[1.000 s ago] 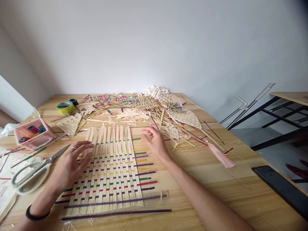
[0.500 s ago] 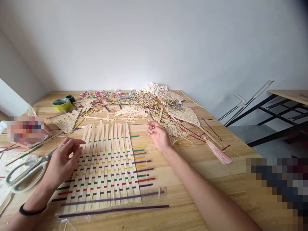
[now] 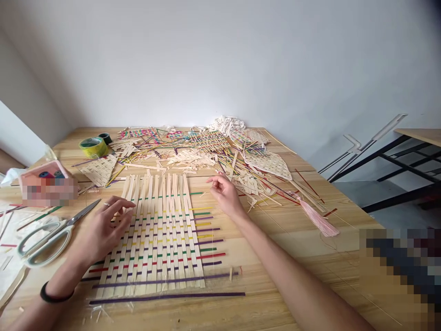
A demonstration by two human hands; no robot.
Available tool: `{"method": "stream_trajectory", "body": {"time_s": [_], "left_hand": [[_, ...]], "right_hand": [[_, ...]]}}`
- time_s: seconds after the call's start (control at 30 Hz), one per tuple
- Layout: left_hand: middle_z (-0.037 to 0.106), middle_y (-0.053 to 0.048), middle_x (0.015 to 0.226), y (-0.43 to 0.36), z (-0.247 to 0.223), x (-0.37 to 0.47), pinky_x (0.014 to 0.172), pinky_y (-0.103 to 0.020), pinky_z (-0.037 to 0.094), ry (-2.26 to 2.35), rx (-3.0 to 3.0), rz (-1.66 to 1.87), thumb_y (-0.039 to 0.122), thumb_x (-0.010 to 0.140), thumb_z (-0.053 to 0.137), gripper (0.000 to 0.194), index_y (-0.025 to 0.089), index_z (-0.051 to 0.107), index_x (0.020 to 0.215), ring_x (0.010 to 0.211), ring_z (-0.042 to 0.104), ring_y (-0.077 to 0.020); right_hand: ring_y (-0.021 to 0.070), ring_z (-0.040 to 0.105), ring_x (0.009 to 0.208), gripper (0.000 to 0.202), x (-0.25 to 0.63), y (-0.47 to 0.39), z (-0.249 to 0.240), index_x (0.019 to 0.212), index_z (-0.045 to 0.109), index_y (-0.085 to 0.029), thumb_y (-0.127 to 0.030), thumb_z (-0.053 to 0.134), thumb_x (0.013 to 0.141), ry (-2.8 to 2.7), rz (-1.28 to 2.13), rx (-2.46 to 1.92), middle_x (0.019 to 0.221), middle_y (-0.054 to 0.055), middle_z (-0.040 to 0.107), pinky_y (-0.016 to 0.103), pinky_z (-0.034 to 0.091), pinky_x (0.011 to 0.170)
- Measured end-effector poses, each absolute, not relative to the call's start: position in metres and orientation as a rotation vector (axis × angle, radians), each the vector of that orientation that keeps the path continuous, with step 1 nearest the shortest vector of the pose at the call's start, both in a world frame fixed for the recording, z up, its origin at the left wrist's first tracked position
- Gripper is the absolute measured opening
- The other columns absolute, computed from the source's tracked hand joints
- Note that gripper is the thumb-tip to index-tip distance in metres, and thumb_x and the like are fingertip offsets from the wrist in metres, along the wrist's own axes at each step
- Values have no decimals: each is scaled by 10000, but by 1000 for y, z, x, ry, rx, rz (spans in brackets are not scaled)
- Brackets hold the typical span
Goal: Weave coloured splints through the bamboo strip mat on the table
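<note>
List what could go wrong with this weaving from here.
1. The far ends of the pale strips look unbound past the last green strip, so they might splay and loosen the woven mat.
2. Coloured strip ends jut past the mat's right side; the right hand could snag one.
3. The scissors lie close beside the left hand, so a careless move might bring a nick.

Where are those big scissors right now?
In the head view, the scissors lie on the table toward the left side, just left of the person's left hand, with the woven strips beyond that hand to the right.
</note>
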State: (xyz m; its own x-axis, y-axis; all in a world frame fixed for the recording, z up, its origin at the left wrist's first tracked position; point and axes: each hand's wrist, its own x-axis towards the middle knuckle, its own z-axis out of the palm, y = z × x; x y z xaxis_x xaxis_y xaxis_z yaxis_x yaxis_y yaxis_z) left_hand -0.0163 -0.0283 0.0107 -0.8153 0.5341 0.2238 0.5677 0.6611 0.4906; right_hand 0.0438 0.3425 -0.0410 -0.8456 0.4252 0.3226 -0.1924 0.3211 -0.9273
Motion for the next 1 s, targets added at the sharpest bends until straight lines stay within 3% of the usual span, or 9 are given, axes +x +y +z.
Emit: {"method": "stream_trajectory", "body": {"time_s": [0.1, 0.2, 0.33, 0.5, 0.73, 1.0], "left_hand": [[700, -62, 1204, -27, 8, -14, 852, -355, 580, -2737, -1005, -770, 546, 1029, 519, 355, 280, 709, 1168, 1039, 695, -239], [691, -93, 1369, -25, 4, -15, 1071, -454, 534, -2665, -1090, -687, 515, 1041, 513, 396, 260, 667, 1302, 1250, 667, -286], [618, -112, 1534, -22, -5, -15, 1161, -557, 463, -2679, -1173, -610, 544, 1054, 483, 496, 274, 565, 1462, 1431, 563, -332], [590, -123, 1565, -19, -14, -13, 1183, -547, 428, -2701, -1184, -575, 536, 1069, 454, 534, 258, 480, 1524, 1483, 506, -320], [619, -126, 1525, -10, -14, -9, 1152, -560, 420, -2692, -1145, -455, 495, 1073, 459, 492, 230, 518, 1484, 1442, 507, -347], [642, -167, 1449, 3, -10, -9, 1090, -609, 443, -2725, -1077, -456, 481, 1054, 462, 479, 189, 600, 1408, 1318, 547, -386]], "right_hand": [[183, 516, 779, 270, 46, 340, -41, 909, 732, -204, -218, 550, 710, -2145, 1419, -152, 883, 18, 536, 328, 435, 725], [188, 524, 782, 278, 46, 339, -40, 919, 726, -205, -181, 534, 718, -2173, 1347, -145, 884, 20, 539, 336, 456, 740], [198, 545, 800, 291, 48, 337, -38, 937, 724, -211, -128, 513, 755, -2214, 1253, -98, 884, 28, 562, 334, 474, 742], [213, 604, 844, 249, 52, 332, -31, 969, 706, -208, -101, 502, 875, -2266, 1078, 16, 954, 59, 639, 366, 514, 808], [290, 604, 1109, 233, 63, 298, -20, 1117, 689, -207, -131, 521, 975, -2475, 764, 235, 1121, 116, 661, 479, 500, 1009], [340, 534, 1210, 294, 68, 265, -16, 1297, 656, -194, -250, 592, 1016, -2781, 433, 189, 1360, 151, 626, 518, 453, 1004]]}}
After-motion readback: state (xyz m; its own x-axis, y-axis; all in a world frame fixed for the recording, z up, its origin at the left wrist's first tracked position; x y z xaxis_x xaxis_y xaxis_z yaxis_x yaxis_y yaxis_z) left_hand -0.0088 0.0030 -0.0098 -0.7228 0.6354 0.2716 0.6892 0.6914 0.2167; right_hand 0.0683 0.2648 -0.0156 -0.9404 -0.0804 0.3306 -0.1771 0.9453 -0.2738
